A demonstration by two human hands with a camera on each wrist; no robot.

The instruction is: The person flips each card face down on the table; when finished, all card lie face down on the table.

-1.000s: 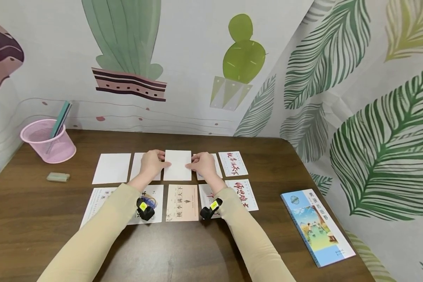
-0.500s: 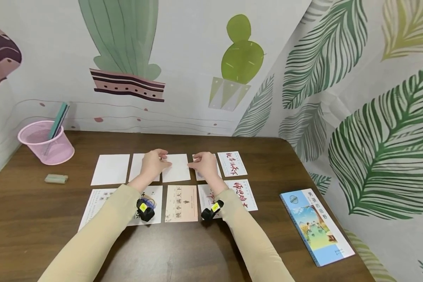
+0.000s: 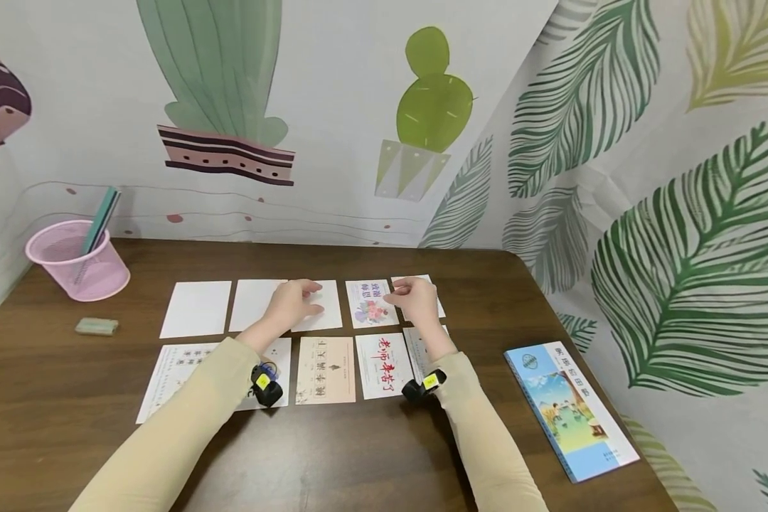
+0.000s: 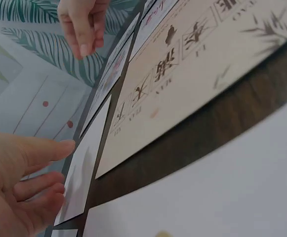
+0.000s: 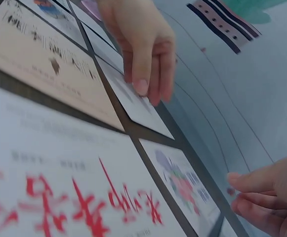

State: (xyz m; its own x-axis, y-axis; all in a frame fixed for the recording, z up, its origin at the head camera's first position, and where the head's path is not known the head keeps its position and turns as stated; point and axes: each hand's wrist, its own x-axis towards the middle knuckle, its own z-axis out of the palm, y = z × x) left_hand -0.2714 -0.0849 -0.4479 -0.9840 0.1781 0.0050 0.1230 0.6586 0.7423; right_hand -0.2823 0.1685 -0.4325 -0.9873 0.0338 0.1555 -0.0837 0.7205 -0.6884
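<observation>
My left hand is over the middle blank white card in the back row, fingers loosely bent and apart, gripping nothing. Part of the second blank card is hidden behind it. To the right, my right hand hovers with loosely bent fingers above the last card of that row, covering most of it. Between the hands lies a card with flowers. The left wrist view shows the left thumb and fingers spread beside a blank card; the right wrist view shows the right hand holding nothing.
A front row holds a peach card, a red-lettered card and others partly under the sleeves. A pink mesh pen cup and an eraser-like block stand left. A blue-and-white book lies right.
The middle blank card, held between both hands earlier, now lies on the table, let go. My right hand has moved right, uncovering the flower card; the left hand has shifted slightly right.
</observation>
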